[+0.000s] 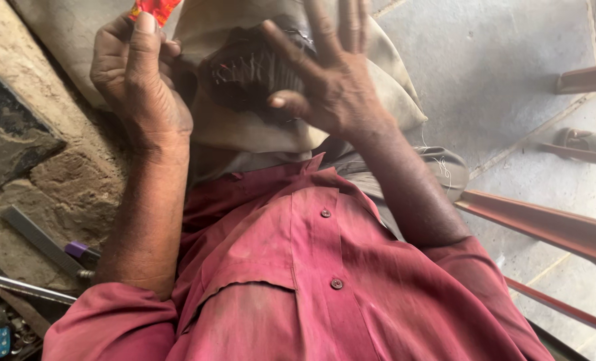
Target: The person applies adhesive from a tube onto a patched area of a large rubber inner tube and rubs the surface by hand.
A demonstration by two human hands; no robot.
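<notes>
Pinching noted: small red packet (pixel 155 8) was gripped by left hand (pixel 137 77) at top edge, mostly cropped | right hand (pixel 331 73) was held fingers spread, empty, over dark worn patch (pixel 248 70) on lap | packet judged light, crinkly, slippery; best pinched at corner | chair arm (pixel 545 224) crowded the right, stone ledge (pixel 64 180) the left.

We see a grey tiled floor (pixel 498 73) on the right. On the left, rough stone ground (pixel 64 194) carries a flat metal file (pixel 37 239) and a purple-capped tool (pixel 79 251).
</notes>
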